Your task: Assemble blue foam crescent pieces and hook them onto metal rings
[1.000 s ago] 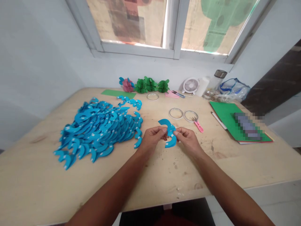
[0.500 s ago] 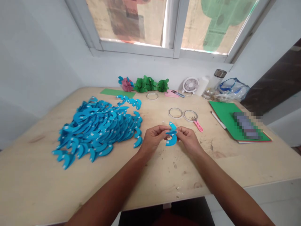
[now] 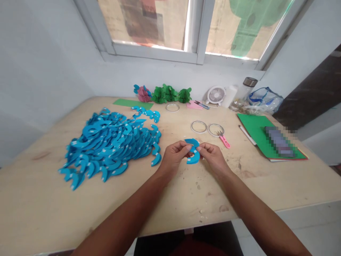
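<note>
Between my hands, above the front middle of the table, is a curved blue paper piece point(image 3: 193, 158) with small white squares on it. It looks like two arcs joined in an S shape. My left hand point(image 3: 176, 153) pinches it from the left, thumb on top. From the other side my right hand point(image 3: 211, 153) pinches its right edge between thumb and forefinger. Some of the paper is hidden behind the fingertips. A large heap of similar blue paper pieces point(image 3: 114, 138), also dotted with white squares, lies to the left of my hands.
Beyond my hands lie two tape rolls point(image 3: 199, 127) and pink thread snips point(image 3: 224, 139). A green folder point(image 3: 255, 133) with a blurred phone-like object sits at right. Green paper ornaments point(image 3: 169, 94), a small fan point(image 3: 216, 95) and a bottle point(image 3: 243, 92) line the wall.
The upper part of the held blue paper has swung to the left and now lies flatter, showing a wider arc. Both hands stay in nearly the same place.
</note>
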Motion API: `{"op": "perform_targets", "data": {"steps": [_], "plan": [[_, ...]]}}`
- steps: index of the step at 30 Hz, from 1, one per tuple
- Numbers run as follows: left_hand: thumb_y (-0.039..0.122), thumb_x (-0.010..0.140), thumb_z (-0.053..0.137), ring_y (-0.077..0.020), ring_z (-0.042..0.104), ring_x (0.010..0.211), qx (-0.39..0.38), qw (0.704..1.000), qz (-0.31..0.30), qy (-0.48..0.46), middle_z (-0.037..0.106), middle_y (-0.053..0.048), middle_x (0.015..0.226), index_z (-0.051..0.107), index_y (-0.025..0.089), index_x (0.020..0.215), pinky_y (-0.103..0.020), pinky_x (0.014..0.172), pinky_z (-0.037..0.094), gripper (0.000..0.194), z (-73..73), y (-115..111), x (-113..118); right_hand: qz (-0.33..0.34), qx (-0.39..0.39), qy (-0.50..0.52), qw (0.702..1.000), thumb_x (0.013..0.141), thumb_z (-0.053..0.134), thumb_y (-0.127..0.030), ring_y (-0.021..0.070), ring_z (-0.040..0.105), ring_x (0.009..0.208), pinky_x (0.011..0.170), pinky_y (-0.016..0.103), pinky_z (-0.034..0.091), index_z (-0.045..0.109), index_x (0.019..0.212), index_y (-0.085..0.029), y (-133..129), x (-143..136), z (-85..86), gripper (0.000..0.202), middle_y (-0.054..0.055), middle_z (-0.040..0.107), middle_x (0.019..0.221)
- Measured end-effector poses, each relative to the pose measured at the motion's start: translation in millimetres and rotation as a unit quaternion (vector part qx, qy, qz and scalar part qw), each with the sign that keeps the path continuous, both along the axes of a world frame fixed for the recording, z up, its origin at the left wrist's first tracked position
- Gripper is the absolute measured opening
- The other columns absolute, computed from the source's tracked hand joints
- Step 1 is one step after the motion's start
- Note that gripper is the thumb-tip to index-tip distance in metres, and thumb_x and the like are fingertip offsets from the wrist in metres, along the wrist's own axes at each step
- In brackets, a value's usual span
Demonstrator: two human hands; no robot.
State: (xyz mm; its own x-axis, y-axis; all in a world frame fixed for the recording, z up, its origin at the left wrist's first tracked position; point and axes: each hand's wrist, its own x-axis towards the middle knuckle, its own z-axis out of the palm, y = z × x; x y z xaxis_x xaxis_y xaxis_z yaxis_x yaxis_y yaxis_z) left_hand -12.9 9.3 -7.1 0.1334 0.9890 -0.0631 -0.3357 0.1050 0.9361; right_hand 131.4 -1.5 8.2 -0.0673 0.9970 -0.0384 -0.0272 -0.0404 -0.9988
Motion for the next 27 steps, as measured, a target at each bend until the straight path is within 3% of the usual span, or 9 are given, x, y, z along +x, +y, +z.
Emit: {"op": "perform_targets", "data": {"steps": [10,20,27], "plan": [[0.033,0.064,0.072,-0.0117,0.06,0.06,0.002,1.0,0.014,-0.018,0.066,0.0,0.066,0.068,0.015,0.074,-0.026,0.063,0.05,0.02,-3.0,0,1,0.006,0.013,-0.014,1.0,0.07,0.064,-0.041,0.0093,0.043,0.051,0.05,0.022,0.032,0.055,0.057,-0.016,0,0,0.8,0.029,-0.002,0.051,0.052],[0.031,0.068,0.067,-0.0112,0.054,0.055,0.105,0.986,0.076,0.103,0.061,0.0,0.055,0.066,0.016,0.064,-0.023,0.057,0.045,0.016,11.3,-1,-4,-0.036,0.042,-0.037,0.998,0.071,0.063,-0.037,0.0109,0.049,0.055,0.053,0.023,0.037,0.059,0.071,-0.017,-1,0,-0.1,0.021,0.0,0.056,0.062],[0.03,0.068,0.067,-0.0119,0.055,0.054,0.103,0.987,0.074,0.102,0.062,0.0,0.056,0.066,0.016,0.064,-0.024,0.056,0.045,0.015,6.6,1,-3,0.007,0.067,-0.008,0.998,0.068,0.066,-0.031,0.0114,0.05,0.059,0.055,0.024,0.039,0.058,0.074,-0.019,-1,-1,-3.0,0.016,-0.001,0.057,0.065]]}}
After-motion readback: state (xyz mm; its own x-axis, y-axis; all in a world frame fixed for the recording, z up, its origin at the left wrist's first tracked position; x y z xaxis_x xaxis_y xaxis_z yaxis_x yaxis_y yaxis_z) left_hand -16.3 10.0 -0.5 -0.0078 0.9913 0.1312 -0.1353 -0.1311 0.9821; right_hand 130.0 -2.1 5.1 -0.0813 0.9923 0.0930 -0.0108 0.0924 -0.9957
